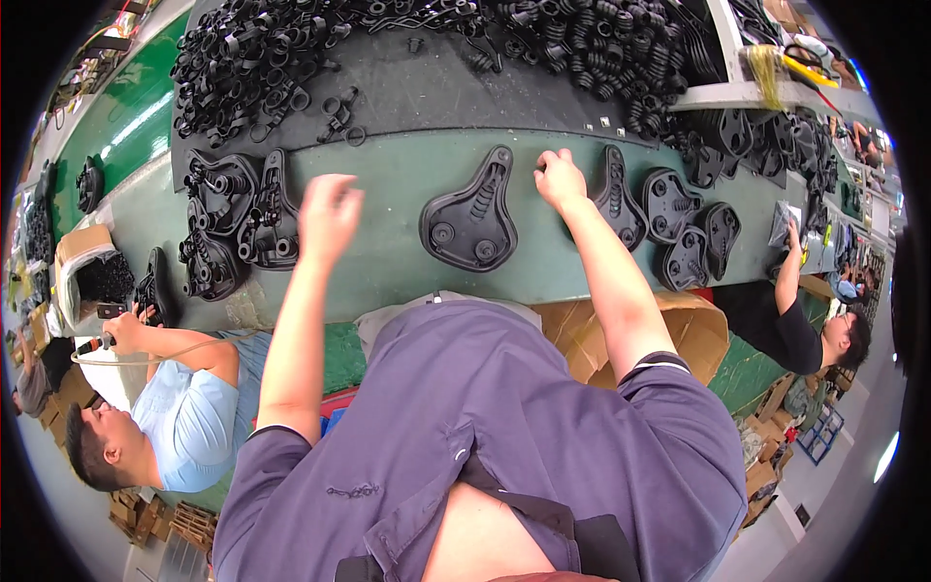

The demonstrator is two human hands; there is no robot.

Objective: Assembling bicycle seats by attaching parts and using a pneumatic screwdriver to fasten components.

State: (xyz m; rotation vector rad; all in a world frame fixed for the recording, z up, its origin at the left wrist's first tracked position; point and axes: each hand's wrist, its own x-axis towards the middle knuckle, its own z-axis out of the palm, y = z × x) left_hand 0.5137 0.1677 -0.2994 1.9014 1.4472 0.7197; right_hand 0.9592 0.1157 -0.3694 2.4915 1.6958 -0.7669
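A black bicycle saddle (470, 215) lies underside up on the green bench in front of me, its narrow nose pointing away. A ribbed spring-like piece runs along its nose. To its left hovers my left hand (330, 215), slightly blurred, with loosely bent fingers, thumb apart and nothing visible in the grasp. Beyond the saddle's right side is my right hand (561, 180), fingers curled together near the nose; whatever they may pinch is hidden. Neither hand touches the saddle. Just right of my right hand rests another black saddle (619, 199).
Piled saddles (221, 218) stand at the left, with more saddles (687, 228) at the right. On a black mat (427, 92) at the back lie heaps of clamp rings (247, 68) and ribbed springs (616, 48). A person in light blue (199, 412) works at left, another in black (776, 320) at right.
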